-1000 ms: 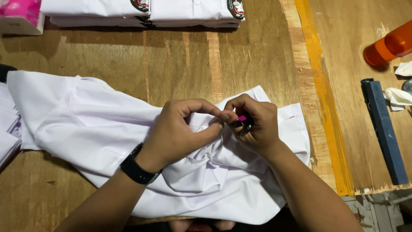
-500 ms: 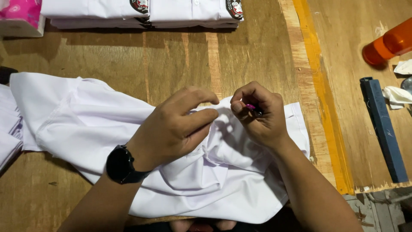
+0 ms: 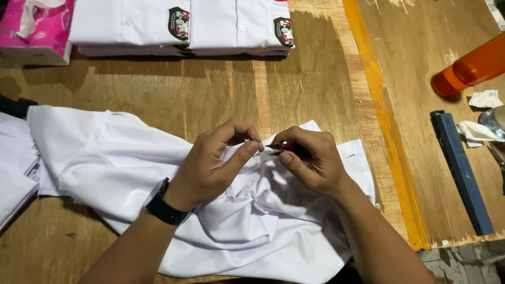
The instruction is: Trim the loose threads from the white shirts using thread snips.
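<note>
I see my left hand [image 3: 215,160], wrist bent inward, thumb and fingers pinched tight on a raised fold of the white shirt [image 3: 158,173] that lies spread across the wooden table [image 3: 131,89]. My right hand [image 3: 310,160], curled, is closed around a small pink tool [image 3: 282,146], its tip at that same fold.

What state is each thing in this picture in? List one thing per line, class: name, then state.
White shirt: unfolded, rumpled, lying on the table.
Left hand: pinching a fold of the shirt.
Right hand: gripping a small pink tool at the fabric.
Folded shirts: stacked neatly, badges up.
Orange bottle: lying on its side.
Blue bar: lying flat.
Wristwatch: worn on the left wrist.
</note>
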